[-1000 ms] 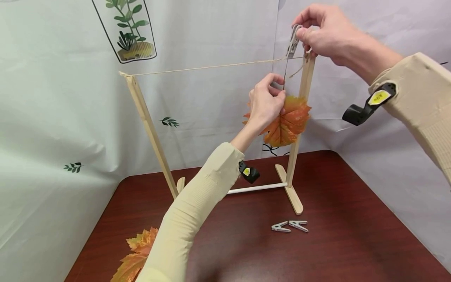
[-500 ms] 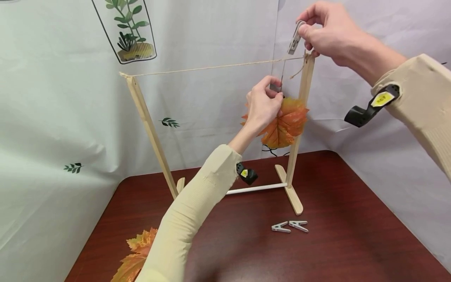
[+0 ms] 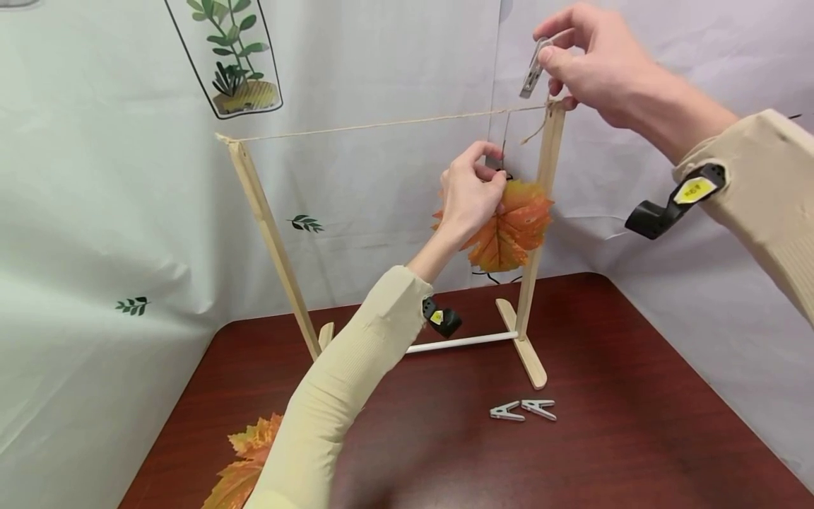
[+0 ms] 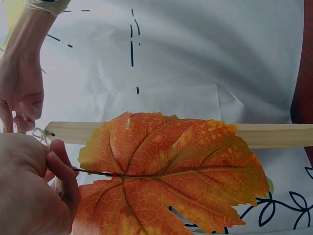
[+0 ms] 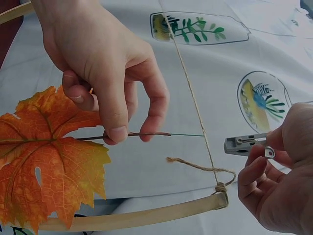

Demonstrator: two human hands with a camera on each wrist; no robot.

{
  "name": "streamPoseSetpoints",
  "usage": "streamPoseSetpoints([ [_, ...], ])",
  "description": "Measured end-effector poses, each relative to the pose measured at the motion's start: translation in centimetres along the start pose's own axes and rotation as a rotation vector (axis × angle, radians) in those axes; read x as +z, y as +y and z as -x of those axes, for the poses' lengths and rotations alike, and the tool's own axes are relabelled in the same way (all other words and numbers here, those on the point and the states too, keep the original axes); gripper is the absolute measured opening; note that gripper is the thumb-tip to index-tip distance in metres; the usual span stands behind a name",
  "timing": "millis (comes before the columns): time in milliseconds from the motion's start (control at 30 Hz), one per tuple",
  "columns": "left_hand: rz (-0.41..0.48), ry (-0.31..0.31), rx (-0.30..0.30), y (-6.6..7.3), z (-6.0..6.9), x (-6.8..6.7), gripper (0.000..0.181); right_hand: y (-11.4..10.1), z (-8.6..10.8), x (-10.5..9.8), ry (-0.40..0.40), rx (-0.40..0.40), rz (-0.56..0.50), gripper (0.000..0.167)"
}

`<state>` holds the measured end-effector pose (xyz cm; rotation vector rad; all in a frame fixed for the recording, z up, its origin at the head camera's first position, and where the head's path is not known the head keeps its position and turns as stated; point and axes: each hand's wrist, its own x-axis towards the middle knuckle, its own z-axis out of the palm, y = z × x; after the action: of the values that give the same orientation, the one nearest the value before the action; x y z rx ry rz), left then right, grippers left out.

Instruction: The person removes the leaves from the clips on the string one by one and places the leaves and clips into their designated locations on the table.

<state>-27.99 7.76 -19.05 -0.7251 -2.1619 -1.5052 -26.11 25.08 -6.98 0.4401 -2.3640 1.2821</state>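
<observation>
My left hand (image 3: 470,189) pinches the thin dark stem (image 5: 90,138) of an orange artificial maple leaf (image 3: 511,230) just under a taut twine line (image 3: 381,125). The leaf hangs below the fingers, in front of the right wooden post (image 3: 547,159). In the right wrist view, the stem's thin green tip reaches the twine or passes close by it. My right hand (image 3: 594,67), above the post's top, holds a grey clothespin (image 3: 531,76) between thumb and fingers. That clothespin (image 5: 244,143) is apart from both twine and stem; its nose looks closed.
Two grey clothespins (image 3: 506,411) lie on the dark red table (image 3: 604,452). More orange leaf (image 3: 244,459) shows at the lower left, partly behind my left sleeve. The wooden stand has a left post (image 3: 273,237), a white crossbar (image 3: 470,342) and flat feet (image 3: 531,364).
The clothespin has moved up and slightly right, away from the twine and stem. My left hand has shifted a little down and left with the leaf.
</observation>
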Motion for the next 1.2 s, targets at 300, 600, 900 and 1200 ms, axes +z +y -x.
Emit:
streamPoseSetpoints([
  [300, 0.015, 0.002, 0.019, -0.5, 0.5, -0.3, 0.018, 0.3, 0.5, 0.0, 0.007, -0.005, -0.079, 0.019],
  [600, 0.031, 0.01, 0.01, -0.9, 0.9, -0.7, 0.019, 0.5, 0.8, -0.2, 0.019, 0.014, -0.183, 0.017],
  [900, 0.022, 0.027, 0.005, -1.8, 1.2, -1.1, 0.023, 0.9, 1.4, -0.6, 0.016, -0.004, -0.186, 0.019],
  [1200, 0.017, 0.043, 0.005, -2.2, 1.6, -1.5, 0.025, 0.9, 1.8, -0.9, 0.014, 0.017, -0.217, 0.023],
])
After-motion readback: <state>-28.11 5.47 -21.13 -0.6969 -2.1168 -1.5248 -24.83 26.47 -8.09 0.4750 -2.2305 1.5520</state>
